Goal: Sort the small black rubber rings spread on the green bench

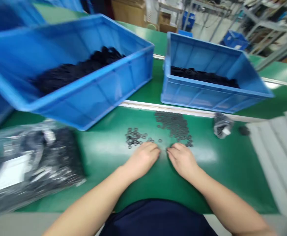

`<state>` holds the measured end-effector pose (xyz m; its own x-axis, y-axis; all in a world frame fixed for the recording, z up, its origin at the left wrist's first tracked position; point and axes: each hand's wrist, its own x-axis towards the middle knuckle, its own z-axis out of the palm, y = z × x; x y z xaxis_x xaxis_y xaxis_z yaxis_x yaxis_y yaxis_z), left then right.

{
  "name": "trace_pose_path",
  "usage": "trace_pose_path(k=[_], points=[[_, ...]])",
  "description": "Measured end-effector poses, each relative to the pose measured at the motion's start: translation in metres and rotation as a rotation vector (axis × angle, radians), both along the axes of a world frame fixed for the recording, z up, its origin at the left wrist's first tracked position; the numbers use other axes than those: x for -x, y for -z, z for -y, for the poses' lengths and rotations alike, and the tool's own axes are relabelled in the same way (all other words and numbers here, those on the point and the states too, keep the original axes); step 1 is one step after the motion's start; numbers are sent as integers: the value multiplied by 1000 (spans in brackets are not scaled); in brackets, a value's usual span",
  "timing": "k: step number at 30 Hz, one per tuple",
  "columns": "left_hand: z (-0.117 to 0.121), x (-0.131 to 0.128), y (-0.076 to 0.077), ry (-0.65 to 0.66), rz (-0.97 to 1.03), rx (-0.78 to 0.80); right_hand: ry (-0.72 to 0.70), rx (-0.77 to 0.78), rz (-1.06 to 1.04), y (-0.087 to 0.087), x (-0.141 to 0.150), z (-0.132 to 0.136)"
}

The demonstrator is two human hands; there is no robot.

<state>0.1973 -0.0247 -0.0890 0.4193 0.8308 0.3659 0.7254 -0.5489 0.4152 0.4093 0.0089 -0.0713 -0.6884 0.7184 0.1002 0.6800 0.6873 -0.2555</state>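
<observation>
My left hand point(143, 158) rests on the green work surface point(143, 193) with its fingers curled together. It is nearest to a loose heap of small black rings point(133, 136), just beyond its fingertips. My right hand point(182, 159) lies a short gap away, its fingers also drawn together, beside the near end of a spread of small dark rings point(173, 125) lying flat and close together. A single ring point(160, 140) sits between the two groups. Whatever the fingertips hold, if anything, is hidden.
Two blue bins, a left one point(114, 90) and a right one point(207, 93), contain black parts. A clear bag of black parts point(35, 164) lies at left. On the right are a small clear bag point(222, 125), a dark round piece point(244, 130) and pale stacked pieces point(276, 157).
</observation>
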Motion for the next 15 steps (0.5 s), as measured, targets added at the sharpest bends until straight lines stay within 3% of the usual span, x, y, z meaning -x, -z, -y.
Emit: trace_pose_path(k=[4,5,6,9,11,15], points=[[2,-5,-2,99,-215,66,-48,-121,33,11,-6,6],[2,-4,-1,87,-257,68,-45,-163,31,16,-7,5],[1,-4,1,-8,-291,75,-66,-182,42,21,-8,4],[-2,-2,1,46,-320,112,-113,-228,54,28,-8,3],[-1,-1,-4,79,-308,156,-133,-281,27,27,-6,4],[5,-1,-26,-73,-261,135,-139,-311,-24,21,5,13]])
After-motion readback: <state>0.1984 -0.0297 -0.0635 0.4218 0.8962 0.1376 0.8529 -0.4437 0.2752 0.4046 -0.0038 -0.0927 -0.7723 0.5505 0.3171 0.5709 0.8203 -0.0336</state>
